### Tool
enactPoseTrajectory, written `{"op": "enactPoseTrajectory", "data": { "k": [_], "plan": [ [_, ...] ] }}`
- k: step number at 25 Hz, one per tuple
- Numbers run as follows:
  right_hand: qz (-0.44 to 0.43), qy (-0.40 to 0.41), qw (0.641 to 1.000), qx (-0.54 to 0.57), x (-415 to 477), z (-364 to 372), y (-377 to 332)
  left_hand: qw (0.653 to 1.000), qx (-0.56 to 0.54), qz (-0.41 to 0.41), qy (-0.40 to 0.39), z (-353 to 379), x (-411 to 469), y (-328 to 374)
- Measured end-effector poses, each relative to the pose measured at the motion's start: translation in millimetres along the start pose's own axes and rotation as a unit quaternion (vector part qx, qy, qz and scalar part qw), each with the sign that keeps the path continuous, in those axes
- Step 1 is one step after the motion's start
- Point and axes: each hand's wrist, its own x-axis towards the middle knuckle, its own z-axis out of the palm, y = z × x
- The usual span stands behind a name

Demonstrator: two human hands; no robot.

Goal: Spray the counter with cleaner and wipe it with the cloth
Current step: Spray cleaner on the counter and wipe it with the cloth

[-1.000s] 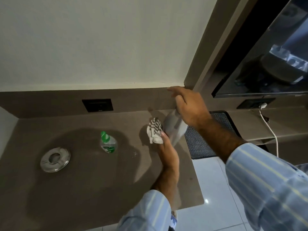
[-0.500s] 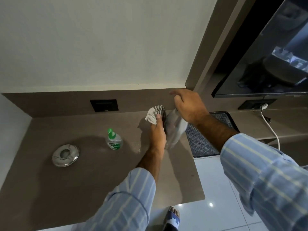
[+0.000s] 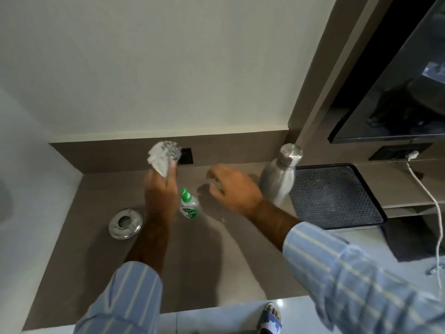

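The left hand (image 3: 160,189) is closed tight around a bunched-up cloth (image 3: 162,155) and holds it up above the back of the counter (image 3: 216,266). The cloth is not touching the counter. The right hand (image 3: 232,189) holds nothing. Its fingers are loosely curled and it hangs over the counter, between the small green-topped bottle (image 3: 189,204) and the tall metal bottle (image 3: 280,177). The green-topped bottle stands on the counter just beside the left wrist. It looks like the cleaner. The metal bottle stands at the right, touching the edge of a dark tray (image 3: 337,196). A round metal dish (image 3: 125,223) sits on the left side, and a few small wet spots show near the middle.

The next job is likely to pick up the cleaner. The free hand should go around the bottle's fat middle, not the thin top, so it does not tip. It should point the top down at the bare counter, away from the wall plug. Then the cloth should come down flat and rub in long strokes.
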Motion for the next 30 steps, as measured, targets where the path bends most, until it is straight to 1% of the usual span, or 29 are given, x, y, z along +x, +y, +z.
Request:
{"op": "enactPoseTrajectory", "data": {
  "k": [1,2,3,5,6,8,9,10,12,13,14,16,17,18,19,20,21,22,23,24,25,26,27,28,29,30],
  "plan": [
    [0.066,-0.055,0.995,0.042,6,26,1,0.997,0.063,0.018,-0.030,0,-3,-14],
    [0.109,-0.097,0.986,0.076,12,49,3,0.988,0.126,0.048,-0.072,0,-9,-27],
    [0.125,-0.117,0.979,0.111,17,70,3,0.972,0.182,0.091,-0.121,1,-16,-39],
    [0.100,-0.120,0.972,0.176,27,106,0,0.934,0.249,0.173,-0.190,2,-25,-58],
    [0.087,-0.116,0.966,0.214,29,120,-3,0.924,0.254,0.204,-0.198,-1,-26,-66],
    [0.106,-0.090,0.943,0.302,32,136,-3,0.919,0.235,0.242,-0.205,-7,-23,-77],
    [0.106,-0.079,0.938,0.320,34,138,0,0.917,0.221,0.249,-0.218,-13,-23,-81],
    [0.109,-0.089,0.939,0.314,37,137,1,0.919,0.198,0.241,-0.240,-20,-22,-84],
    [0.111,-0.123,0.960,0.227,38,134,2,0.935,0.120,0.182,-0.279,-35,-26,-86],
    [0.111,-0.126,0.966,0.196,39,130,3,0.944,0.086,0.152,-0.280,-42,-28,-87],
    [0.132,-0.117,0.963,0.201,39,124,3,0.951,0.070,0.129,-0.273,-48,-29,-89],
    [0.180,-0.096,0.945,0.257,38,107,2,0.958,0.105,0.087,-0.254,-59,-29,-86],
    [0.181,-0.102,0.936,0.284,38,98,0,0.965,0.122,0.055,-0.224,-60,-28,-80],
    [0.169,-0.120,0.932,0.296,39,90,-3,0.979,0.100,0.004,-0.176,-58,-25,-71],
    [0.153,-0.146,0.929,0.304,40,83,-5,0.991,0.028,-0.060,-0.121,-54,-20,-57],
    [0.133,-0.172,0.926,0.308,41,76,-11,0.986,-0.070,-0.123,-0.093,-49,-14,-42],
    [0.114,-0.198,0.924,0.308,42,69,-15,0.967,-0.153,-0.175,-0.099,-43,-8,-28],
    [0.100,-0.222,0.918,0.314,43,64,-18,0.952,-0.200,-0.198,-0.123,-39,-3,-15],
    [0.094,-0.241,0.904,0.340,43,59,-19,0.949,-0.203,-0.193,-0.147,-35,2,-5],
    [0.106,-0.254,0.877,0.394,43,54,-20,0.950,-0.197,-0.179,-0.162,-33,5,2],
    [0.132,-0.258,0.833,0.471,42,50,-23,0.953,-0.198,-0.163,-0.158,-31,9,8],
    [0.160,-0.246,0.777,0.557,40,50,-25,0.953,-0.214,-0.162,-0.140,-30,14,11],
    [0.187,-0.213,0.718,0.635,38,53,-30,0.949,-0.241,-0.174,-0.109,-29,22,12],
    [0.212,-0.170,0.670,0.691,36,56,-35,0.942,-0.263,-0.192,-0.080,-27,29,14],
    [0.230,-0.129,0.643,0.719,36,60,-40,0.938,-0.271,-0.207,-0.054,-25,34,15],
    [0.242,-0.089,0.644,0.720,38,62,-44,0.940,-0.258,-0.219,-0.034,-24,38,16]
  ]
}}
